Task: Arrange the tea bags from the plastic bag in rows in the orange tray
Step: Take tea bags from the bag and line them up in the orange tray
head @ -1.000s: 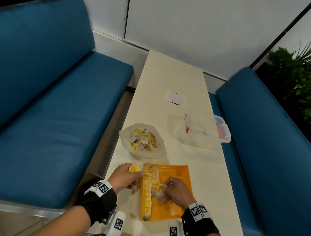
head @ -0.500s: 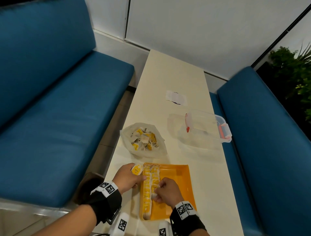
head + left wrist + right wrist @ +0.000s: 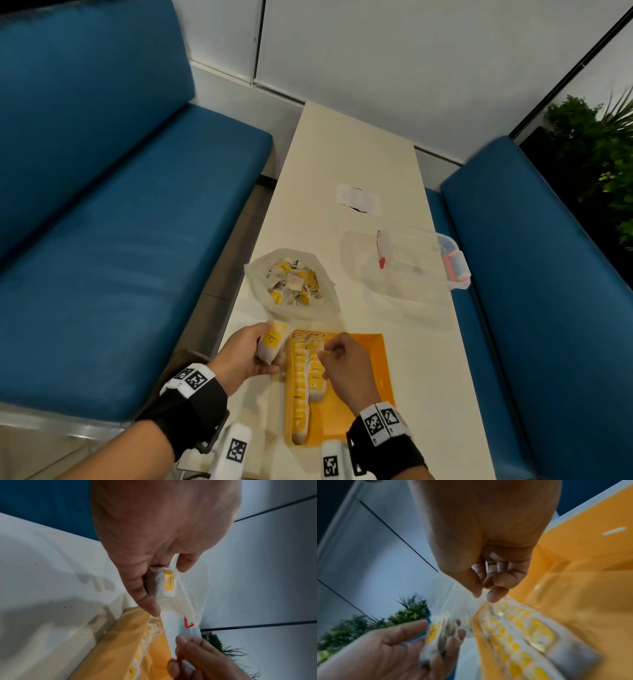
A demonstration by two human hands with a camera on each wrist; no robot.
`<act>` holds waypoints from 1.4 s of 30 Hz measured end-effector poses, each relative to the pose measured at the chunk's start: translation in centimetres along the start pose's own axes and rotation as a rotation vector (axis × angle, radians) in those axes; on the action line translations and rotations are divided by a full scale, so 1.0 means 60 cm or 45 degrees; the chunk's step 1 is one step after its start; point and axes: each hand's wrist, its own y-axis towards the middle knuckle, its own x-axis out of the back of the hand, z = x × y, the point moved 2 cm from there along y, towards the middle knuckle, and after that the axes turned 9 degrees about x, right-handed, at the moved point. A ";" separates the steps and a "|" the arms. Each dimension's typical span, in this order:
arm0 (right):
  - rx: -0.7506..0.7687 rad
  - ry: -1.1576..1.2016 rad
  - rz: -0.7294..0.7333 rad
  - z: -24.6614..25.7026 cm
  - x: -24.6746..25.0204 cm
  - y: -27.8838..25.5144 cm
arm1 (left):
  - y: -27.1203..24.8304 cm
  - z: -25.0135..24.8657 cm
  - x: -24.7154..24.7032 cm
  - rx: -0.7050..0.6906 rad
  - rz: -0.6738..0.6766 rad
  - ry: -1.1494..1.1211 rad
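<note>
On the long cream counter [image 3: 346, 164], the left hand [image 3: 245, 356] sits just left of the orange tray [image 3: 375, 370], its fingers [image 3: 137, 588] and thumb curled round a small stack of tea bags [image 3: 272, 346] with the yellow labels facing up. The right hand [image 3: 346, 368] hangs over the far half of the tray, its fingers [image 3: 498, 593] loosely curled with thumb and forefinger tips close together; whether they pinch a thread or nothing, I cannot tell. In the tray a full row of tea bags [image 3: 299, 390] runs along the left wall, and a shorter second row [image 3: 317, 371] lies touching it on the right, reaching only partway toward the near end. The plastic bag [image 3: 291, 284] lies open just beyond the tray, loose tea bags heaped inside. Farther right stands a clear plastic box [image 3: 414, 260] with red clips, and beyond it a white wrapper [image 3: 358, 198].
</note>
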 end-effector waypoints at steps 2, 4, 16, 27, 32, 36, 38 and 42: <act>0.110 0.123 0.027 0.044 0.004 -0.003 | -0.007 -0.004 -0.003 -0.020 0.064 -0.070; 0.146 0.214 0.090 0.076 0.000 -0.004 | -0.016 -0.005 -0.011 -0.078 0.115 -0.072; 0.101 0.441 0.067 0.093 -0.029 -0.005 | -0.028 -0.004 -0.021 -0.381 0.142 -0.034; 0.050 0.450 0.090 0.071 -0.019 -0.012 | -0.020 0.007 -0.010 -0.349 0.145 -0.048; 0.055 0.440 0.106 0.072 -0.005 -0.016 | -0.022 0.008 -0.012 -0.347 0.151 -0.056; 0.237 0.027 0.098 0.059 0.035 -0.002 | -0.011 0.014 0.003 -0.283 0.015 0.009; 0.196 0.034 0.133 0.042 0.051 0.000 | -0.002 0.020 0.012 -0.231 -0.036 0.023; 0.066 0.172 0.149 0.010 0.067 -0.007 | 0.011 0.029 0.018 -0.180 -0.104 0.097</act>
